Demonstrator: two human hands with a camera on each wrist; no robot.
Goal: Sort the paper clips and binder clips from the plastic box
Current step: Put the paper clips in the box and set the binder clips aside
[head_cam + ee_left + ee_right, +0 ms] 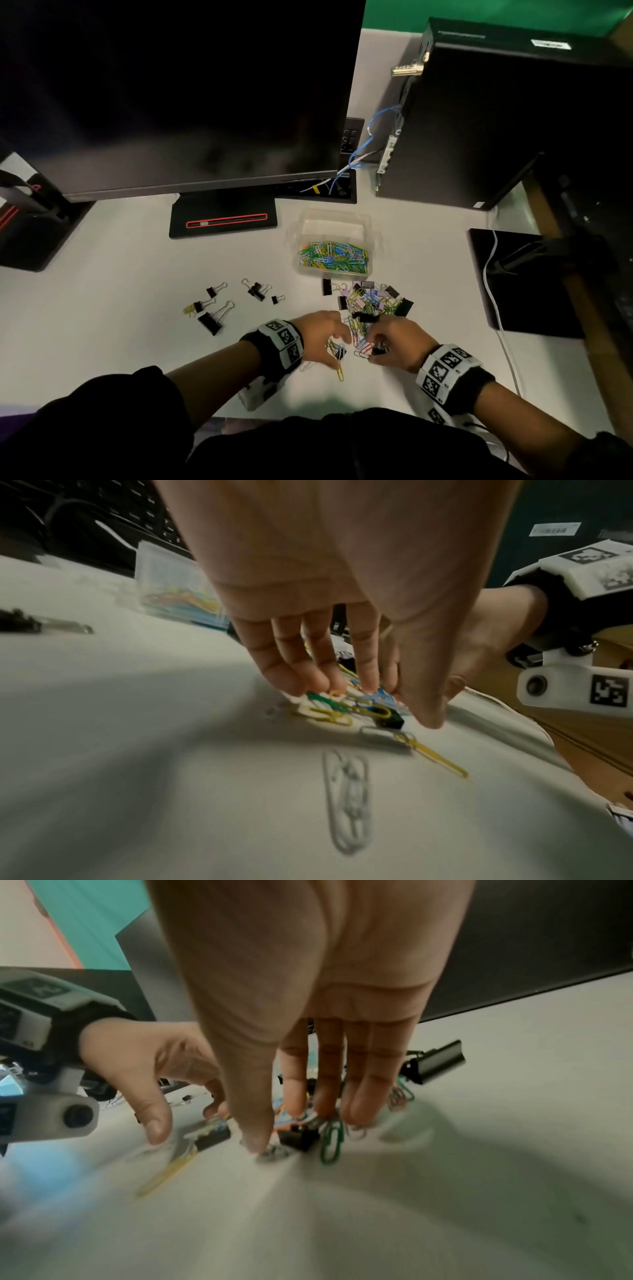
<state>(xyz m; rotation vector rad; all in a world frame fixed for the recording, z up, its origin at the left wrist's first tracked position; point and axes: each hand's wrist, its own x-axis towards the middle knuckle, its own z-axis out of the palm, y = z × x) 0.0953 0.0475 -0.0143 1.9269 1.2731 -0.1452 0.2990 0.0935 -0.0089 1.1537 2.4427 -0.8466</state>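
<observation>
My left hand point(320, 337) and right hand point(394, 342), fingers spread, rake the mixed clip pile point(371, 303) near the desk's front edge, gripping nothing. The plastic box point(334, 245) sits just behind. Next, I judge, comes pinching out a small black binder clip point(388, 721).

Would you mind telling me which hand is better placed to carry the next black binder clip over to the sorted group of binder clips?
Left, probably. The left hand is over a small black binder clip, and the sorted binder clips lie on its side. The right hand would have to cross over.
</observation>
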